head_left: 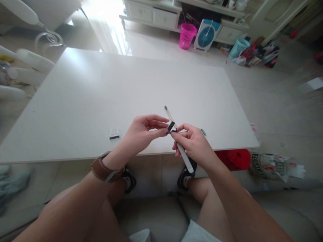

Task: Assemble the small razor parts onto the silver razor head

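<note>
My left hand (143,134) is closed in a pinch on a small black rectangular piece (171,126), just above the table's front edge. Close against it, my right hand (193,139) grips a long pale grey handle (185,158) that slants down past the edge, with a dark end. Small dark parts show between the two sets of fingertips, too small to name. Beyond the fingers a slim whitish stick (169,114) with a grey tip points away. Whether it joins the handle is hidden by my hands.
On the white table (151,80) are a clear plastic piece with a black strip (114,135) at left and a small green-and-black piece (203,132) at right. A red object (238,159) and a printed plastic bag (274,167) sit beside it. A pink basket (187,36) and a fan (205,34) stand beyond.
</note>
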The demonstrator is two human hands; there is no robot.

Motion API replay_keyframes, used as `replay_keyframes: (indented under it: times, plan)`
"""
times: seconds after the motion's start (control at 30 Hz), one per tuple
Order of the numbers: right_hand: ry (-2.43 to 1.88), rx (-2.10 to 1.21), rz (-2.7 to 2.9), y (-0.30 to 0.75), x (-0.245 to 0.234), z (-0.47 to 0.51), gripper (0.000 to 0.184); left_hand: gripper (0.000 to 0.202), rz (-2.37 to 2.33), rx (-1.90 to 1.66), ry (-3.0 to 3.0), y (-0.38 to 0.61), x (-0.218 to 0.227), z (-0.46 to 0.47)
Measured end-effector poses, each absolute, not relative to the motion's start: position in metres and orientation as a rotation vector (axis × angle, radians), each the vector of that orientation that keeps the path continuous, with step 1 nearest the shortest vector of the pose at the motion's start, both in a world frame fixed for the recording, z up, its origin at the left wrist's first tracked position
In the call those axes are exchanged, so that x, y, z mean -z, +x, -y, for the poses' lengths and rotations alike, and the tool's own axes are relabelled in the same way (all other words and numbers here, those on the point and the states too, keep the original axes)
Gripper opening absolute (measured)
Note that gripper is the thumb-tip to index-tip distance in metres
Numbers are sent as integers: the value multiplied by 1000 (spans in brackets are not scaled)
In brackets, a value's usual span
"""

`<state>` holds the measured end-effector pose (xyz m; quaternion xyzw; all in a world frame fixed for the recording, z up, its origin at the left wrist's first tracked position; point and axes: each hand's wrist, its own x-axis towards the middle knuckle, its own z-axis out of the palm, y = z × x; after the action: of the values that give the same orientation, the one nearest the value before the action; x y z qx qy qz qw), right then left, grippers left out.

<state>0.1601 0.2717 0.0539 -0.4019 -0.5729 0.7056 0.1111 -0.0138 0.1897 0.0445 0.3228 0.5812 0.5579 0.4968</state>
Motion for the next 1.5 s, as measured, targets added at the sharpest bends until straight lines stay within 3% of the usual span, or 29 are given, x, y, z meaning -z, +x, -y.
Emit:
replay_keyframes:
  times: [0.8,1.2,1.5]
  plan:
    - [-1184,-2035,1789,157,-49,-272,43,30,-1477,-1325,879,-19,-49,-190]
    - [-1253,-2027,1777,154,-49,-269,31,32,-1411,-1242,884,-24,-45,-191]
    - [-1228,-1981,1767,154,-46,-266,35,37,-1416,-1265,798,-23,-43,-192]
